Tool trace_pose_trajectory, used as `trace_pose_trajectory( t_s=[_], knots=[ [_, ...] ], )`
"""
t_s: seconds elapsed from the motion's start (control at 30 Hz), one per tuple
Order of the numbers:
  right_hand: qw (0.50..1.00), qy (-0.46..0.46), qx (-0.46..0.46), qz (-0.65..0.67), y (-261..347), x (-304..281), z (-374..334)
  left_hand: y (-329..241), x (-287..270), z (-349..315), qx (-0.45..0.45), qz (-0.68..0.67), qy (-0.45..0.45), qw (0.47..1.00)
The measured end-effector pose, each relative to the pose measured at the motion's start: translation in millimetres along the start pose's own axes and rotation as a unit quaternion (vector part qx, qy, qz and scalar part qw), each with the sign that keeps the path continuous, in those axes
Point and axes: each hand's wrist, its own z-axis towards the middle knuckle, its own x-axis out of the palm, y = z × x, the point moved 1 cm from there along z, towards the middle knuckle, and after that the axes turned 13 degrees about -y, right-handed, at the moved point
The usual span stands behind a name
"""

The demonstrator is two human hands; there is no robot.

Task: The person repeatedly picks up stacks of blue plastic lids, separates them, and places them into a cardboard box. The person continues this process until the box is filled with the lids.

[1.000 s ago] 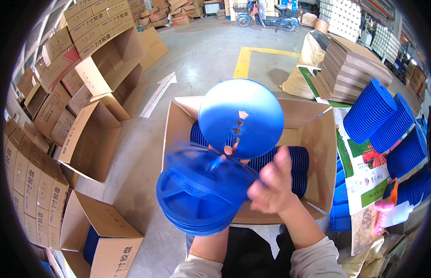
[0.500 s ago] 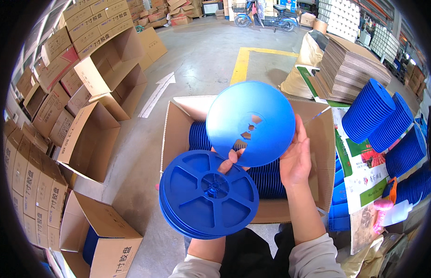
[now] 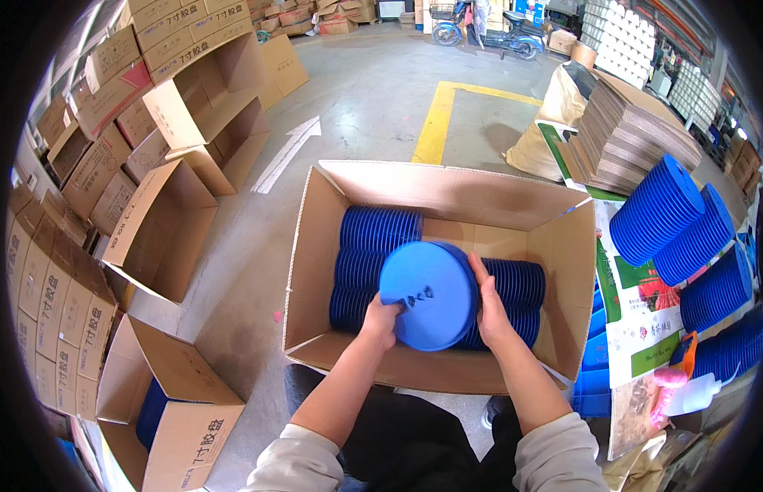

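Observation:
Over the open cardboard box [image 3: 463, 193], both hands hold a short stack of blue plastic reels [image 3: 435, 303], its flat face tilted up toward me. My left hand [image 3: 383, 322] is closed on the left side, with its thumb by the hub holes and its other fingers hidden. Against the right rim lies my right hand [image 3: 491, 305], fingers stretched along the edge, bracing the stack. Inside the box, more blue reels stand on edge in rows: one group at the left [image 3: 373, 234], another at the right [image 3: 517, 283], partly covered by the held stack.
On the right, several stacks of blue reels [image 3: 656, 209] stand on a covered surface beside a pink-handled tool [image 3: 669, 379] and a white squeeze bottle [image 3: 695, 395]. Flattened cardboard [image 3: 636, 135] is piled behind them. Open cartons [image 3: 164, 238] and stacked boxes line the left side.
The reels, held apart as a single disc and a stack, are now together in one stack. Both hands have brought them down over the box, the left hand moving from beneath to the left side.

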Motion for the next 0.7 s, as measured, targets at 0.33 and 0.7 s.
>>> trace_pose_trajectory(
  t_s=[0.33, 0.7],
  knots=[
    [0.984, -0.028, 0.141, 0.103, -51, -15, 5, 26, -13, 48, -0.219, -0.161, 0.090, 0.958],
    [0.908, -0.114, -0.068, -0.398, -38, -21, 162, 51, 66, 133, -0.252, -0.331, 0.088, 0.905]
  ],
)
